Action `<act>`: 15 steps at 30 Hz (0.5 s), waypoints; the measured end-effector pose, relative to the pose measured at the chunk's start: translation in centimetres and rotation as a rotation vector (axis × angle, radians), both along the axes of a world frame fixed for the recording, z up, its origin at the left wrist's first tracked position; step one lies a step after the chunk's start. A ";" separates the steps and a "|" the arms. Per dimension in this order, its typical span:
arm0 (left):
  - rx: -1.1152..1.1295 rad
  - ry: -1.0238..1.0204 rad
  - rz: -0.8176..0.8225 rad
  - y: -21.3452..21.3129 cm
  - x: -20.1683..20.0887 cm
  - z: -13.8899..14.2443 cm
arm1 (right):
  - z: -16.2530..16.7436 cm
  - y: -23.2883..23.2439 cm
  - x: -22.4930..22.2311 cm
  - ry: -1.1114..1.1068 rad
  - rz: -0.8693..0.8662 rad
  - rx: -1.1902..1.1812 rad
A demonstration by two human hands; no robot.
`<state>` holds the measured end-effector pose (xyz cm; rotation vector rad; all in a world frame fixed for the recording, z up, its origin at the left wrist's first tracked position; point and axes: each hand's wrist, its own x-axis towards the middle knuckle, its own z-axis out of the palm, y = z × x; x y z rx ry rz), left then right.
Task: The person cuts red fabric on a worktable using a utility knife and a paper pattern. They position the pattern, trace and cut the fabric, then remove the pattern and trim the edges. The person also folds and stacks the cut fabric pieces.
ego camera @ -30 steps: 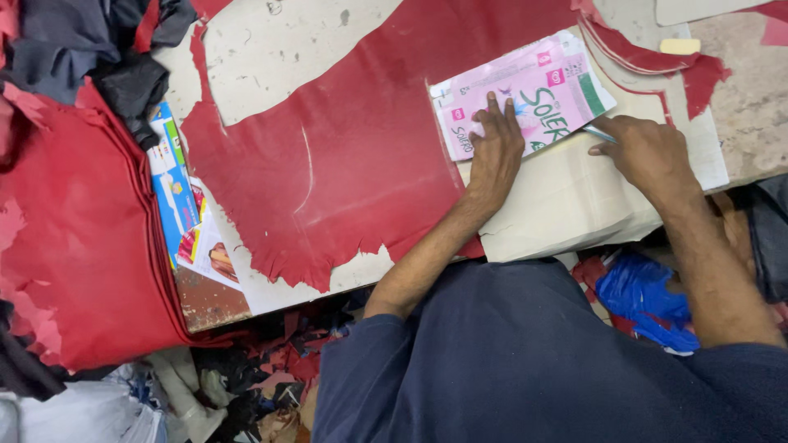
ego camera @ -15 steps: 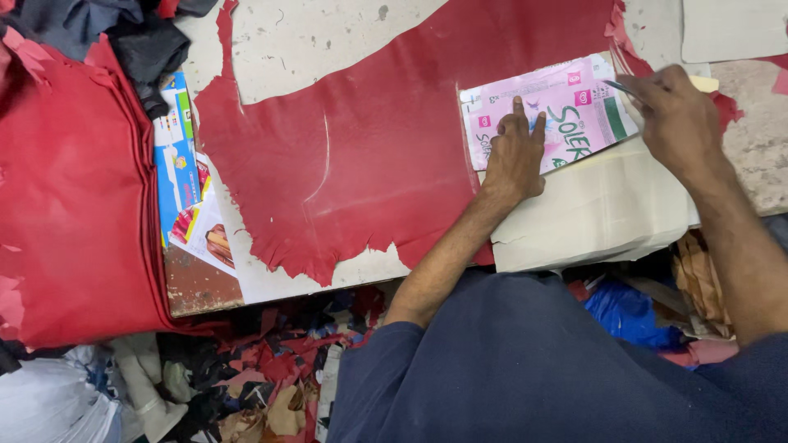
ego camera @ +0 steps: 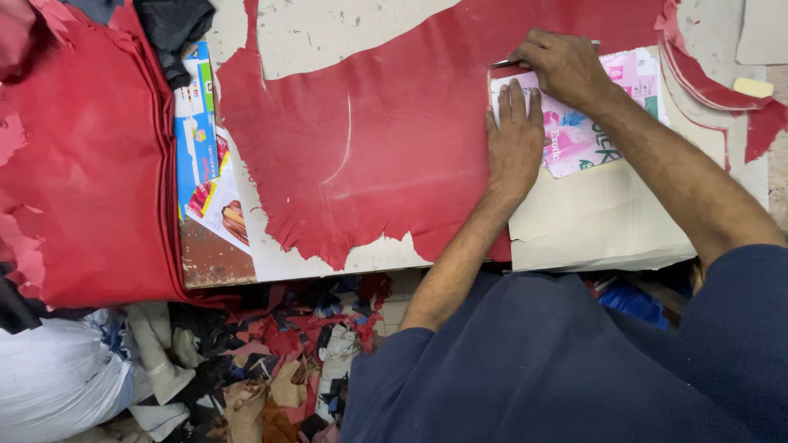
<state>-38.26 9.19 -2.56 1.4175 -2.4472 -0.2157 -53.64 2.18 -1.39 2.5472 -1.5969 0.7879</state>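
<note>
Pressing flat with fingers spread, the left hand [ego camera: 515, 139] pins a printed pink card [ego camera: 587, 123] against the red leather sheet [ego camera: 377, 139] on the table [ego camera: 328, 33]. The right hand [ego camera: 566, 66] is clenched around a thin metal tool [ego camera: 502, 62], probably a blade, its tip at the card's upper left corner. Below the card lies a pale board [ego camera: 599, 221]. Stacked red leather [ego camera: 82, 164] drapes over the table's left edge. Scraps [ego camera: 287, 361] litter the floor beneath. Bare tabletop shows above the sheet.
</note>
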 end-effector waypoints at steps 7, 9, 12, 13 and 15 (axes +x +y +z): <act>-0.037 -0.021 0.014 -0.5 0.1 -0.4 | -0.1 -0.3 -0.2 0.030 0.042 0.006; -0.053 -0.014 0.010 -0.4 0.2 -0.7 | -0.3 -0.3 -0.2 0.053 0.039 0.013; -0.051 -0.011 -0.006 -0.4 0.3 -0.9 | -0.6 -0.3 -0.4 0.057 0.051 -0.003; -0.034 0.005 -0.009 -0.4 0.4 -0.9 | -0.6 -0.3 -0.4 0.059 0.051 0.000; 0.000 0.035 -0.014 -0.5 0.5 -0.8 | -0.7 -0.3 -0.4 0.061 0.051 0.004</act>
